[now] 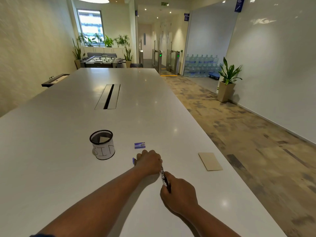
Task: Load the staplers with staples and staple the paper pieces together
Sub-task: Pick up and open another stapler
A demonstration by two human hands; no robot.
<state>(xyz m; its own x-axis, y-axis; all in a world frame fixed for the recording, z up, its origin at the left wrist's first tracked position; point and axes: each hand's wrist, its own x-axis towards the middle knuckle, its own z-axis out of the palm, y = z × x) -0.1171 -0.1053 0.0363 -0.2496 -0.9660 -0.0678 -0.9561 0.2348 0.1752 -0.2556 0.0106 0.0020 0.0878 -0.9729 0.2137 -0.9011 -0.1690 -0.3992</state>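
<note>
A stapler (163, 175) lies opened out flat on the white table (68, 134), its metal rail showing between my hands. My left hand (149, 161) is closed over its far end, where a blue tip (134, 160) sticks out. My right hand (177, 192) grips the near black end. A small blue staple box (139, 145) sits just beyond my left hand. A tan stack of paper pieces (210, 161) rests to the right, near the table edge.
A black mesh cup (102, 144) with a white label marked "BIN" stands to the left, holding a piece of paper. A cable slot (108, 96) runs along the table's middle. The table's right edge drops to carpeted floor.
</note>
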